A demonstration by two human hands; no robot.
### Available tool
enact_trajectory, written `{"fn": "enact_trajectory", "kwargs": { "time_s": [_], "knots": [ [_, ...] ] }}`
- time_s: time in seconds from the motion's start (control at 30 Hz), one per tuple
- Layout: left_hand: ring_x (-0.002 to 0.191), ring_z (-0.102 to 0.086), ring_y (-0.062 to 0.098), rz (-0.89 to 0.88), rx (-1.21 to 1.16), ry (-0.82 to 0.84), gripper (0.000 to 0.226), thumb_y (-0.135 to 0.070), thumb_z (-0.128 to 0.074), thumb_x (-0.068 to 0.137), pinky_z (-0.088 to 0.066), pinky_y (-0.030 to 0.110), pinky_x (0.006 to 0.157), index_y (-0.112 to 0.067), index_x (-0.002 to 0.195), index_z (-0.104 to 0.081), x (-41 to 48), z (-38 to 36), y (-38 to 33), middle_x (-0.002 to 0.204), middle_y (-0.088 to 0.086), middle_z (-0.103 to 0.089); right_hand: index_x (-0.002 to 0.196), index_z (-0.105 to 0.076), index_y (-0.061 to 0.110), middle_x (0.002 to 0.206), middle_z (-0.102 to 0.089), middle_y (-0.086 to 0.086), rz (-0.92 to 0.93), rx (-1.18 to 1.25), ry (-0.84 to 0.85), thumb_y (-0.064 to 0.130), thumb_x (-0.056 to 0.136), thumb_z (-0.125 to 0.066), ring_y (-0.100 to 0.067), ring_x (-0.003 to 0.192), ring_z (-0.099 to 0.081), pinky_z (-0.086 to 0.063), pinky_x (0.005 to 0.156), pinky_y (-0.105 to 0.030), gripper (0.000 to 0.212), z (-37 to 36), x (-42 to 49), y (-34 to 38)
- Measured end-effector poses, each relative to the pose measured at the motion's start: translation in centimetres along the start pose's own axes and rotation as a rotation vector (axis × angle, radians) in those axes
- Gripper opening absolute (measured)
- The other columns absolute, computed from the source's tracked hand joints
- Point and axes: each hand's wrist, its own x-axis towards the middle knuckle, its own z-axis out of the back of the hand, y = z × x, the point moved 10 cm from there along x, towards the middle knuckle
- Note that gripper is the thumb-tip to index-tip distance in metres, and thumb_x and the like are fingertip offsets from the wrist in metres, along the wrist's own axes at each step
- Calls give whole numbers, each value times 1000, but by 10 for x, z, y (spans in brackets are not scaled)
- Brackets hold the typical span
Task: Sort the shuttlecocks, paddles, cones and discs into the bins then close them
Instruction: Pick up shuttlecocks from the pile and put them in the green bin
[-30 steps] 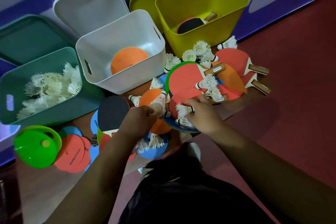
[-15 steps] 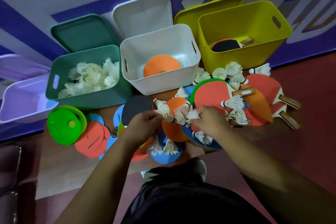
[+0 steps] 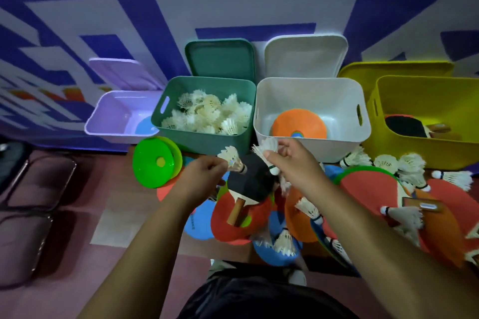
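My left hand (image 3: 201,179) grips a white shuttlecock (image 3: 231,159) just in front of the green bin (image 3: 166,111), which is heaped with shuttlecocks. Raised beside it, my right hand (image 3: 295,166) holds shuttlecocks (image 3: 267,149) near the front wall of the white bin (image 3: 344,142), where an orange cone (image 3: 298,125) lies. The yellow bin (image 3: 425,153) holds a black paddle (image 3: 405,125). A lilac bin (image 3: 103,124) has a blue disc (image 3: 143,125) inside. Below my hands lies a pile of paddles, discs, cones and loose shuttlecocks, with a black paddle (image 3: 250,181) on top.
All four lids stand open against the blue and white wall behind the bins. A green cone (image 3: 153,163) lies on its side left of the pile. More shuttlecocks (image 3: 404,166) and red paddles (image 3: 368,191) spread to the right. A dark chair frame (image 3: 28,202) stands at far left.
Both hands have lifted from the pile with shuttlecocks and moved up toward the green and white bins. The view swung left, bringing the lilac bin into sight.
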Motion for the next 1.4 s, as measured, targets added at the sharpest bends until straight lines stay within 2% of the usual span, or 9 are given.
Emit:
{"fn": "enact_trajectory", "kwargs": {
  "time_s": [0.1, 0.23, 0.43, 0.6, 0.77, 0.87, 0.97, 1.17, 1.4],
  "knots": [
    [72, -76, 13, 25, -58, -71, 14, -24, -61, 103, -59, 35, 63, -19, 99, -74, 9, 37, 19, 91, 7, -76, 138, -55, 31, 112, -68, 3, 6, 0, 8, 55, 93, -72, -7, 69, -67, -52, 64, -32, 54, -19, 18, 14],
    [74, -76, 16, 54, -134, -143, 14, -31, -64, 102, -62, 46, 74, -22, 102, -75, 28, 80, 44, 94, 6, -77, 136, -53, 30, 104, -68, 0, 7, 23, -35, 50, 97, -71, -6, 57, -60, -53, 59, -33, 48, -33, 34, 26],
    [81, -76, 27, 71, -227, -176, 13, -30, -65, 101, -61, 46, 78, -21, 98, -75, 65, 118, 54, 91, 11, -76, 131, -52, 29, 94, -62, 5, 18, 72, -137, 42, 96, -74, -14, 63, -62, -51, 59, -34, 43, -36, 53, 43],
    [79, -77, 19, 4, -224, -172, 15, -29, -65, 100, -58, 33, 65, -20, 106, -75, 102, 133, 42, 99, 2, -76, 130, -50, 30, 111, -67, 5, 17, 50, -251, 39, 92, -77, -14, 66, -68, -57, 66, -32, 47, -31, 71, 55],
    [79, -77, 19, -83, -141, -71, 14, -33, -64, 100, -63, 44, 71, -23, 102, -73, 134, 125, 18, 98, 2, -75, 130, -48, 28, 114, -69, 7, 49, -37, -264, 37, 91, -78, -12, 69, -73, -58, 72, -35, 50, -46, 91, 73],
    [82, -76, 22, -103, -4, 66, 19, -45, -63, 97, -62, 46, 75, -29, 104, -71, 145, 103, 10, 95, 1, -76, 138, -46, 30, 114, -65, 14, 48, -157, -245, 42, 90, -78, -15, 91, -72, -57, 85, -37, 59, -58, 100, 75],
    [83, -75, 22, -92, 91, 120, 19, -41, -63, 99, -58, 34, 65, -26, 109, -71, 152, 89, 9, 92, 2, -74, 148, -42, 24, 117, -65, 12, 26, -308, -277, 39, 94, -72, -15, 109, -62, -46, 89, -30, 64, -56, 100, 71],
    [67, -71, 14, -104, 132, 88, 18, -33, -63, 101, -59, 36, 68, -19, 104, -73, 153, 85, 12, 82, 4, -75, 136, -56, 29, 109, -69, 14, -24, -239, -304, 31, 96, -64, -22, 97, -72, -58, 90, -38, 41, -35, 85, 48],
    [75, -75, 15, -132, 61, 81, 10, -27, -62, 98, -63, 46, 75, -24, 95, -71, 131, 61, 5, 85, 1, -75, 119, -68, 24, 110, -72, 2, -129, -104, -403, 19, 101, -63, -18, 86, -70, -50, 68, -16, 19, 9, 43, 8]
  ]
}}
